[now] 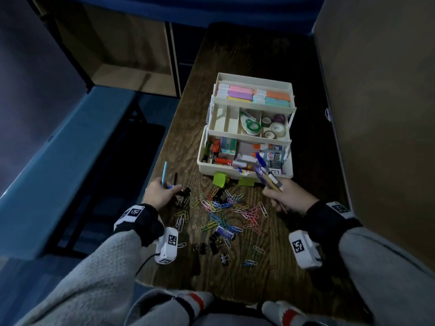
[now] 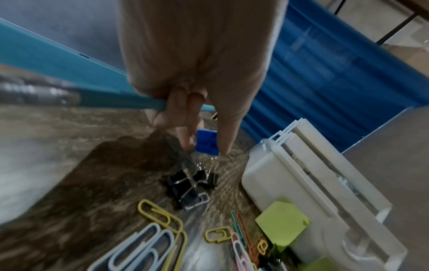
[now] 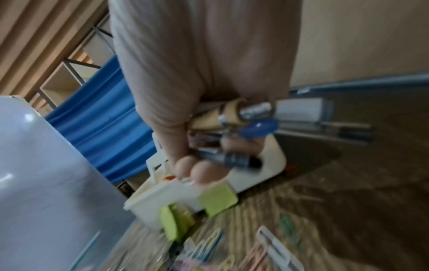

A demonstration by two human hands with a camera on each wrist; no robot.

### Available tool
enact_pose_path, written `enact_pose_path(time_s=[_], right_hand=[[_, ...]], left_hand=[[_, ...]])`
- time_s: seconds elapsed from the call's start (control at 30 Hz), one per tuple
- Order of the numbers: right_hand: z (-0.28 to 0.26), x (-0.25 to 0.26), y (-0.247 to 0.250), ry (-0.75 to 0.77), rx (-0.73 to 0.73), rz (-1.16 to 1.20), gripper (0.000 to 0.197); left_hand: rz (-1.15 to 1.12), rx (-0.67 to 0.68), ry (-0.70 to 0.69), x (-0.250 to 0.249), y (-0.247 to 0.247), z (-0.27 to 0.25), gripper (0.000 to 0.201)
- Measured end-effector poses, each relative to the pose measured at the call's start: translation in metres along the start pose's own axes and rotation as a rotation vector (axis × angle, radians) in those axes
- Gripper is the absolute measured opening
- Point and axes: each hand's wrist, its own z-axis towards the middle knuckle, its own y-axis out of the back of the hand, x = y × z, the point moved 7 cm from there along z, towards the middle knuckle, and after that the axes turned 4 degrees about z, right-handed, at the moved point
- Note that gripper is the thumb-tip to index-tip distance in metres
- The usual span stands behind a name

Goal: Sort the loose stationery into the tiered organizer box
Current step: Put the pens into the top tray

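A tiered organizer (image 1: 244, 158) stands open on a dark wooden table (image 1: 294, 243). Before it lie scattered paper clips (image 1: 226, 208), black binder clips (image 1: 211, 245) and green sticky notes (image 1: 220, 178). The left hand (image 1: 160, 192) pinches a blue clip (image 2: 207, 143) and grips a teal pen (image 1: 164, 172). The right hand (image 1: 286, 198) grips a bundle of pens (image 1: 268, 177). Blue cloth (image 2: 325, 73) hangs beyond.
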Motion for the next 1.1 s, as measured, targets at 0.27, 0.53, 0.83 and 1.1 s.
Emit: enact_pose_path(time_s=[0.27,0.53,0.83,1.1], right_hand=[[0.011,-0.009,-0.034,-0.014,-0.049,-0.030,0.014],[0.042,0.060,0.016,0.131,-0.118,0.043,0.008],[0.085,0.057,0.160,-0.077,-0.735,-0.003,0.019],[0.127,0.078,0.222,0.041,-0.716,0.116,0.011]], left_hand=[[-0.276,0.069,-0.109,-0.010,0.021,-0.020,0.029],[-0.283,0.162,-0.293,-0.076,0.023,-0.024,0.021],[-0.044,0.050,-0.614,-0.196,0.020,0.005,0.015],[-0.056,-0.113,-0.677,-0.276,0.038,0.063,0.019]])
